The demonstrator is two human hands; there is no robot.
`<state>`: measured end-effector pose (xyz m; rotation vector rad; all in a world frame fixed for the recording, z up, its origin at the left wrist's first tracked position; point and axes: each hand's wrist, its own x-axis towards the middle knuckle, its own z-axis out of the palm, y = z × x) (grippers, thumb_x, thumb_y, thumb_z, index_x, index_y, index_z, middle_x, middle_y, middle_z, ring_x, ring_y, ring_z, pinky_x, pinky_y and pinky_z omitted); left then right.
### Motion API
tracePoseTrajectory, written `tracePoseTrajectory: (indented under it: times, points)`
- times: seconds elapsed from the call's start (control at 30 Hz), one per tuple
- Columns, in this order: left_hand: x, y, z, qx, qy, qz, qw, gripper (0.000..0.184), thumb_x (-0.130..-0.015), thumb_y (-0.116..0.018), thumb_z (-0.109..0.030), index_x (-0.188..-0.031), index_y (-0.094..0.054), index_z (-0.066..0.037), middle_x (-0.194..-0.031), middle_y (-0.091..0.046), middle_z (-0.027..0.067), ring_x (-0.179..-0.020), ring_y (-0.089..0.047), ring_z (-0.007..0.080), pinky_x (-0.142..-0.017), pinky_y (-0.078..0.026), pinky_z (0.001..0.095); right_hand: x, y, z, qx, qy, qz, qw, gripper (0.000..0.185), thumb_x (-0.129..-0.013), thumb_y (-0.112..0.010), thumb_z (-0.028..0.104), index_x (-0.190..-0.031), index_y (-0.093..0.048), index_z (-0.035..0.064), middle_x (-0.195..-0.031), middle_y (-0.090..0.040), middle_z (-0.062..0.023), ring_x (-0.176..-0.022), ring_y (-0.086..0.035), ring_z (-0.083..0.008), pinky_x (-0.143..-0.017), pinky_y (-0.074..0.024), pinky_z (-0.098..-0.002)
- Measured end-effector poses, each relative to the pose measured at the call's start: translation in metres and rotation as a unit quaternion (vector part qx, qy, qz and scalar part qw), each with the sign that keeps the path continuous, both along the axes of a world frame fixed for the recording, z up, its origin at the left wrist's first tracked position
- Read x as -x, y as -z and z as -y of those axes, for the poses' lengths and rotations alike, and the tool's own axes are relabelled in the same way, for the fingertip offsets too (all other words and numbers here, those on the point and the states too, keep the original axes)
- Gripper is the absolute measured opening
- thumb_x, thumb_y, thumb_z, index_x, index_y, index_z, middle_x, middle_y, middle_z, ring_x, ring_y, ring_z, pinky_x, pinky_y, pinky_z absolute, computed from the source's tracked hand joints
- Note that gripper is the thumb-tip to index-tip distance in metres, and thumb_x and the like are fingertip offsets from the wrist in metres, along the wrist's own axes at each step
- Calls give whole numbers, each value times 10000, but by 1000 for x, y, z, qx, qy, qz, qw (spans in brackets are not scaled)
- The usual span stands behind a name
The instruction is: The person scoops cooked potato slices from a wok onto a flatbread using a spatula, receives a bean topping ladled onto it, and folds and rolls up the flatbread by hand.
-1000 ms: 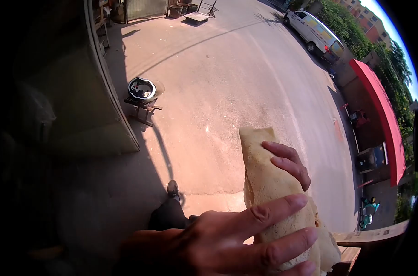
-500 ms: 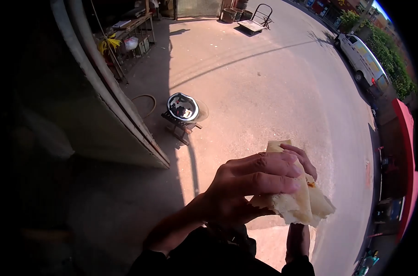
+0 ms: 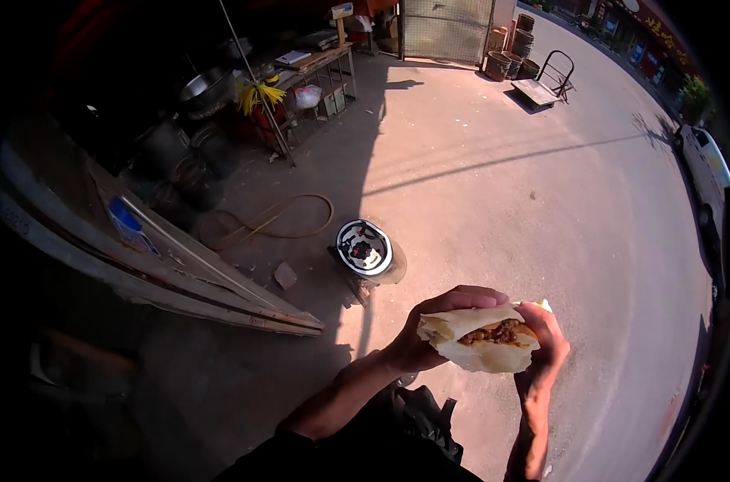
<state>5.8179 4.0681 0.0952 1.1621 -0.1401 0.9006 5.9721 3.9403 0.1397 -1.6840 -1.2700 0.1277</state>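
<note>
A flatbread wrap [image 3: 479, 359] is held up in front of my body, its open end facing me and dark brown, chunky filling showing inside. My left hand [image 3: 423, 323] is closed on the wrap's left side, with its fingers over the top. From the other side, my right hand [image 3: 550, 341] grips the right edge, thumb near the filling. The pale bread has a ragged lower edge. Parts of the fingers behind the bread are hidden.
Beyond my hands, an oval white-rimmed container [image 3: 363, 247] with a black, white and red top stands on a low stand. A hose [image 3: 329, 215] loops on the ground. A metal-edged panel [image 3: 220, 293] is at left, a workbench [image 3: 345, 52] behind, a flatbed cart [image 3: 535, 91] farther back, and a van [image 3: 705, 173] at right.
The wrap has turned so its filled end faces me. My right hand has come into clearer view on its right side. The view has swung left, showing more of the workbench and hose.
</note>
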Motion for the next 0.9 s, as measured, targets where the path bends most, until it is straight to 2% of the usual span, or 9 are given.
tracePoseTrajectory:
  times: [0.1,0.17,0.23,0.4,0.5,0.63,0.7,0.8,0.9]
  points:
    - [-41,21,-33,-20,72,-15,997,532,-981,-636,-234,-1426,-461,-1,-1512,-385,225,-1405,-447,332,-1130,-452,454,-39,11,-31,-21,-35,25,999,402,-716,-632,-99,-1089,-718,28,-1060,-707,-163,-951,-728,-293,-830,-562,-332]
    - [-65,31,-50,59,138,-17,989,563,-1012,-567,-279,-1479,-417,-4,-1569,-325,195,-1404,-450,290,-1121,-442,421,-60,21,-47,-15,-37,11,999,318,-832,-685,167,-1097,-707,-7,-1066,-694,-167,-957,-696,-266,-838,-531,-333]
    - [-91,41,-71,141,193,-1,971,563,-1029,-527,-273,-1504,-390,-4,-1591,-307,176,-1402,-452,274,-1114,-441,413,-80,22,-71,-10,-34,27,999,319,-786,-694,52,-1103,-721,31,-1060,-700,-177,-934,-716,-291,-821,-553,-334]
    - [-164,65,-133,46,132,-22,990,462,-992,-604,-312,-1382,-540,-73,-1488,-477,175,-1364,-486,268,-1103,-414,412,-136,21,-133,11,-39,43,998,324,-786,-707,27,-1107,-732,53,-1056,-697,-183,-902,-721,-304,-787,-562,-343]
    - [-212,69,-178,-10,100,21,995,461,-972,-644,-288,-1354,-555,-46,-1427,-540,185,-1345,-510,283,-1103,-420,426,-170,21,-173,30,-20,23,999,343,-860,-709,251,-1104,-710,11,-1034,-686,-189,-914,-675,-288,-805,-519,-338]
    - [-253,67,-230,-15,93,28,995,516,-891,-752,-230,-1336,-569,-44,-1412,-557,163,-1338,-518,287,-1105,-432,435,-204,11,-228,28,-32,23,999,255,-845,-719,43,-1094,-699,-8,-1036,-692,-184,-926,-706,-300,-819,-546,-341]
    - [-265,60,-258,-17,81,35,996,550,-859,-789,-228,-1331,-573,-48,-1410,-560,160,-1337,-519,291,-1101,-435,437,-219,12,-254,48,-20,6,999,261,-847,-719,60,-1096,-694,-12,-1044,-690,-189,-928,-705,-304,-827,-545,-348]
    - [-280,63,-301,29,116,36,992,317,-1009,-570,-101,-1313,-570,-12,-1448,-519,196,-1374,-493,284,-1114,-442,396,-238,4,-302,66,-39,-18,997,269,-851,-706,38,-1107,-680,-37,-1065,-680,-169,-961,-670,-280,-867,-511,-341]
    - [-295,66,-346,10,77,32,996,320,-996,-597,-82,-1307,-568,-14,-1436,-529,201,-1385,-481,287,-1115,-446,404,-263,9,-352,38,-76,-5,996,288,-824,-703,25,-1103,-676,-42,-1056,-684,-184,-949,-690,-310,-855,-529,-351]
